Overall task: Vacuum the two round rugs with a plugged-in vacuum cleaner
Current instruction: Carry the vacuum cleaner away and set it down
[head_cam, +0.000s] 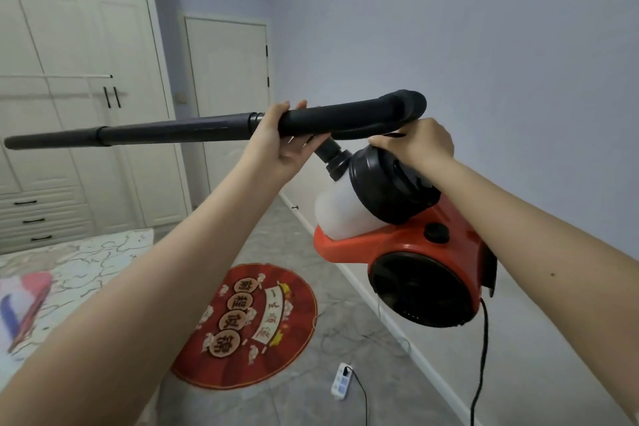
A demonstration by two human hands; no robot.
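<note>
I hold a red and black vacuum cleaner (408, 245) up in the air at chest height. My left hand (280, 142) grips its black wand (173, 131), which points left and lies almost level. My right hand (415, 145) is closed on the black top of the vacuum body, by the hose. The black power cord (482, 356) hangs from the body toward the floor. One round red rug (256, 325) with printed characters lies on the grey floor below. No second rug is in view.
A white power strip (341, 380) with a black plug in it lies on the floor near the rug's lower right edge. A bed (69, 273) with a patterned cover fills the left. White wardrobes (69, 97) and a closed door (228, 97) stand behind; a wall runs along the right.
</note>
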